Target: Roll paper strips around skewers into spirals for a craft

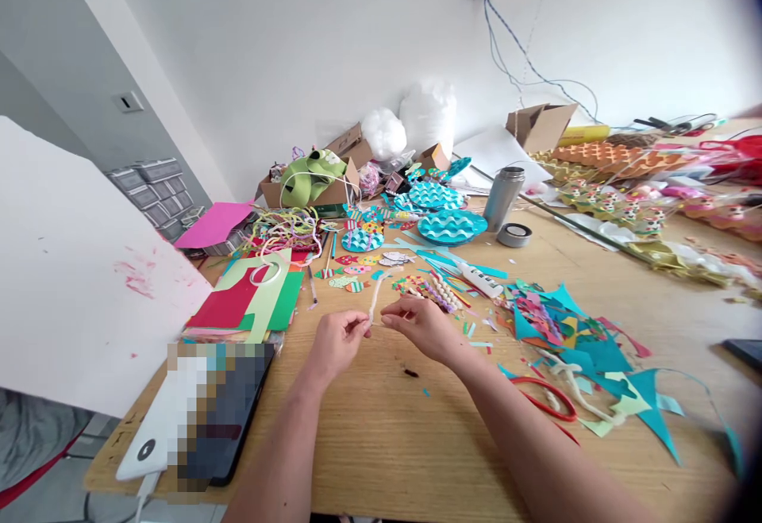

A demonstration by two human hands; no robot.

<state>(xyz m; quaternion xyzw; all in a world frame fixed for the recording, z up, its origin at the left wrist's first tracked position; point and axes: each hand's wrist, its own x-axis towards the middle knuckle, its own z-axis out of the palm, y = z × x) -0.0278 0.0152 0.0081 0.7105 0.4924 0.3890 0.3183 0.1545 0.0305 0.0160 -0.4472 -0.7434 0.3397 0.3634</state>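
My left hand (340, 342) pinches the lower end of a white fuzzy pipe cleaner (376, 294) between thumb and fingertips. The pipe cleaner rises from the grip and bends over to the right at its top. Just right of it, my right hand (424, 326) is closed, thumb against fingers, its tips a short gap from the left fingertips. Whether it grips anything is too small to see. Beyond the hands lie flat paper fish (358, 270) and several twisted pipe-cleaner pieces (445, 293). A white glue bottle (479, 279) lies on its side among paper strips.
Blue paper scraps (601, 352) and a red pipe cleaner (559, 390) lie right on the wooden table (381, 444). Coloured paper sheets (238, 301) and a phone (229, 436) are left. A steel flask (504, 199) stands behind, near blue wavy paper plates (451, 226).
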